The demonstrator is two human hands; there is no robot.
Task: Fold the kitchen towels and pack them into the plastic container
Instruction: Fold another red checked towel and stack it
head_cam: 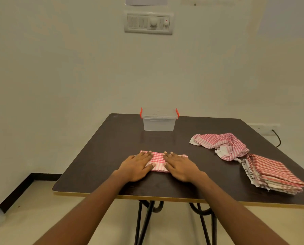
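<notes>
Towel (158, 160) under both flat hands

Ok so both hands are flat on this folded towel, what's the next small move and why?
Probably lift the folded towel and carry it toward the plastic container. The left hand and right hand press it flat and it already looks compact. The container's lid looks shut with its red clips, so it likely needs opening first.

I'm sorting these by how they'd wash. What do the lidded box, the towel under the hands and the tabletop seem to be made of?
Lidded box: translucent, frosted-looking plastic with red clips.
Towel: thin woven cloth, likely cotton, in a red-and-white check, matte.
Tabletop: dark laminate over board, judging by its pale edge band and faint sheen.
</notes>
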